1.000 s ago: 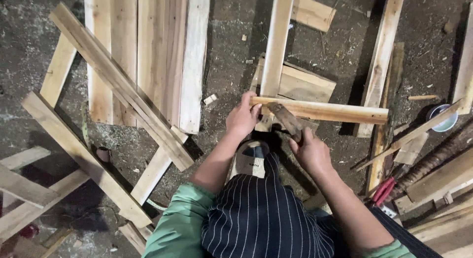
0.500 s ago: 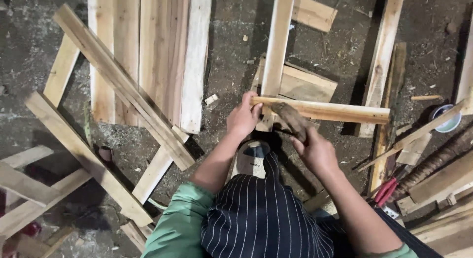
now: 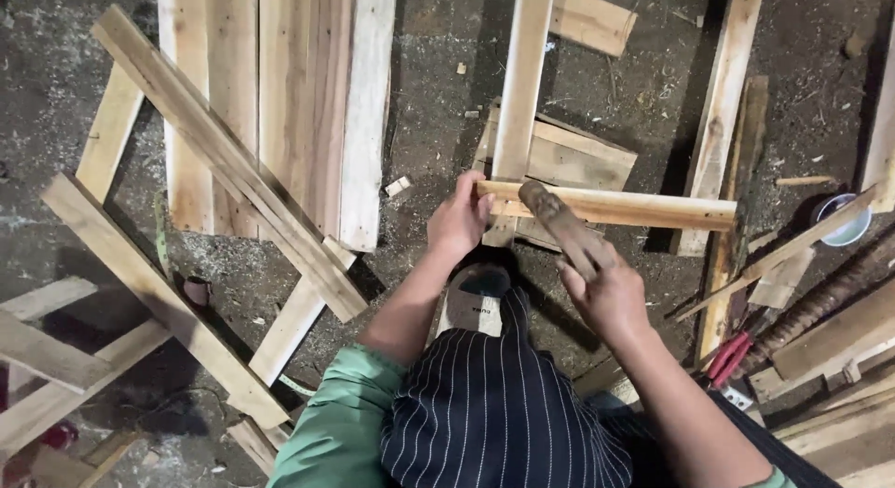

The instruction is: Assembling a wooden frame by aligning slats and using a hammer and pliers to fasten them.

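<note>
1. Hands at centre of frame: left hand grips the near end of a thin wooden slat, apparently to keep it steady where it lies crosswise over an upright batten.
2. Right hand is clenched round the handle of a hammer, whose head sits at the slat just right of the left hand; the grip low on the handle suits a striking swing.
3. Shoe, below the left hand, rests on the batten's lower end, seemingly pinning it to the floor.
4. Short board lies under the crossing and looks like a support.
5. Surroundings: planks at upper left, a long diagonal strip across them, a second batten at upper right, red-handled pliers and a small bowl at right.
6. Obstacles: the left fingers lie close to the hammer head; loose timber crowds the right side.
</note>
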